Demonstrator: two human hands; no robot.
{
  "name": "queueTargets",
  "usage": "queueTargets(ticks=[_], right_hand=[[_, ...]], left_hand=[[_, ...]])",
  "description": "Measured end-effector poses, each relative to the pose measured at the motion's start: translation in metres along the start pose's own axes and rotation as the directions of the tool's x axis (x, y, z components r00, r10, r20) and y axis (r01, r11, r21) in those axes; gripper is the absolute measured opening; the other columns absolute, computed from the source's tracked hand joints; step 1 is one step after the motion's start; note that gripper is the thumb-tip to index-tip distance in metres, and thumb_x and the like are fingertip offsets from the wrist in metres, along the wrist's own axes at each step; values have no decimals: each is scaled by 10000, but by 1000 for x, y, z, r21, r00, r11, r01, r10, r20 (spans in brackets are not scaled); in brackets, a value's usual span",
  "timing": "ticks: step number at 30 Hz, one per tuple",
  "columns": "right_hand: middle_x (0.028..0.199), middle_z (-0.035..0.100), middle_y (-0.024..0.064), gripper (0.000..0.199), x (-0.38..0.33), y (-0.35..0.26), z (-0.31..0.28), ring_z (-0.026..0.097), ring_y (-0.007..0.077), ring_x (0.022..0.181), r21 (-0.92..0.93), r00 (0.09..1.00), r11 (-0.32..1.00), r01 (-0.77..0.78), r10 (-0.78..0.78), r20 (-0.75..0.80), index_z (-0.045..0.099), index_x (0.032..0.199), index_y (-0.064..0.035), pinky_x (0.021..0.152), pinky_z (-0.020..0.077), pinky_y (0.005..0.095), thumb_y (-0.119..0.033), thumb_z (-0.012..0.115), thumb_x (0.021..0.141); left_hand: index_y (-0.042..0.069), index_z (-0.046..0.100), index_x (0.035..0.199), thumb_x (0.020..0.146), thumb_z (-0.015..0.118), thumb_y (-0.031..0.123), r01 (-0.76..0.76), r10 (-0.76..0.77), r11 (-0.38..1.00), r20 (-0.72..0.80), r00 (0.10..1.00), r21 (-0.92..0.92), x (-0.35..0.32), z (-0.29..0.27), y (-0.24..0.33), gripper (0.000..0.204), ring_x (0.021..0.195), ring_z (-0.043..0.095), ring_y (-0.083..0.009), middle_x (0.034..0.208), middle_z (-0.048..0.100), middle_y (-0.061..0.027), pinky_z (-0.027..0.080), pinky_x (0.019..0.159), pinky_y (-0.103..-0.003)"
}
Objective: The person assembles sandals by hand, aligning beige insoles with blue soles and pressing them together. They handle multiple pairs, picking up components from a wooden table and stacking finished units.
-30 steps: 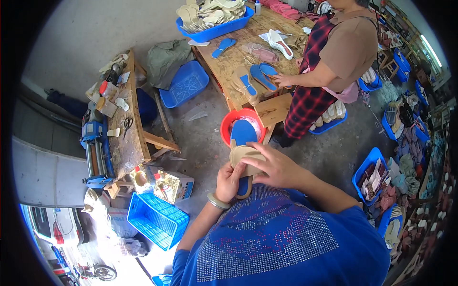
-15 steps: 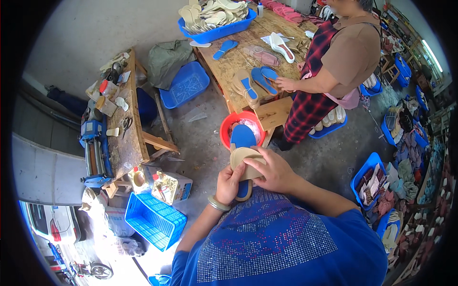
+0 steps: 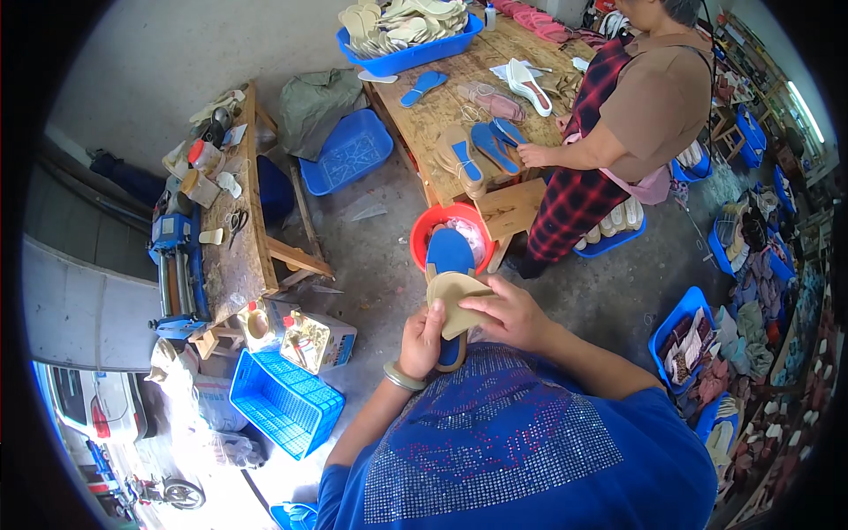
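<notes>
In front of my chest, a beige insole (image 3: 449,290) is held between my two hands. Its layers look slightly fanned at the right edge, though how many there are I cannot tell. My left hand (image 3: 423,339) is closed around its left edge with the thumb on top. The fingers of my right hand (image 3: 514,314) pinch the right edge. Beneath the insole lies a longer blue-topped sole (image 3: 450,250), sticking out beyond it at the far end and toward my shirt at the near end. What supports that sole is hidden.
A red bucket (image 3: 420,231) stands just beyond my hands. Ahead, a wooden table (image 3: 424,125) bears a blue tray (image 3: 411,60) of beige pieces and several soles. A co-worker (image 3: 654,106) handles blue soles there. At left are a wooden bench (image 3: 240,265) and a blue crate (image 3: 305,415).
My right hand has shifted its grip, its thumb drawing back toward the insole's right edge. The insole now tilts lower toward me. The co-worker's blue sole has turned slightly.
</notes>
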State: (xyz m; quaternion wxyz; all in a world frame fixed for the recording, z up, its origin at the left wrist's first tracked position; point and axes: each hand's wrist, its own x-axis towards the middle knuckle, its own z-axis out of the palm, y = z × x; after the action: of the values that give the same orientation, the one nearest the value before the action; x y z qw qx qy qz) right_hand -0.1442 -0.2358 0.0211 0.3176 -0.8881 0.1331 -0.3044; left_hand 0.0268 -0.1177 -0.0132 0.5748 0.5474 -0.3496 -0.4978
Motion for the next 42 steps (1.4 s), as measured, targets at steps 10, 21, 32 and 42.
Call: queueTargets(ticks=[10,21,32,42], right_hand=[[993,525,137,476,5,17,-18,603,320,882,-58,983,995,-79,69,-170,618,1118,-74,722,508,377,-2,720,659],[988,522,136,421,5,11,-9,566,314,931,100,988,991,-91,102,-117,594,1122,-63,790,475,375,-87,718,721],[992,520,155,415,19,1,-9,566,343,903,49,989,999,-14,21,-145,574,1126,-62,757,486,400,-85,690,729],[1014,545,131,353,6,16,-14,562,306,884,-239,992,963,124,-116,45,656,1047,-108,744,456,408,-116,710,699]], left_hand=[[42,534,1079,919,466,-53,-164,168,985,117,979,-48,4,16,12,198,859,565,-75,950,589,-15,455,802,-224],[52,514,1042,897,466,-113,-314,309,947,70,948,69,11,13,-6,225,821,572,-63,871,600,10,469,750,-208],[40,475,1104,853,651,-22,-349,288,901,246,926,259,25,-8,8,312,1058,527,-146,1139,494,-57,447,904,-298],[48,315,1286,763,792,256,-271,259,960,151,954,65,21,-1,9,737,734,483,-93,1156,474,-63,424,643,-229]])
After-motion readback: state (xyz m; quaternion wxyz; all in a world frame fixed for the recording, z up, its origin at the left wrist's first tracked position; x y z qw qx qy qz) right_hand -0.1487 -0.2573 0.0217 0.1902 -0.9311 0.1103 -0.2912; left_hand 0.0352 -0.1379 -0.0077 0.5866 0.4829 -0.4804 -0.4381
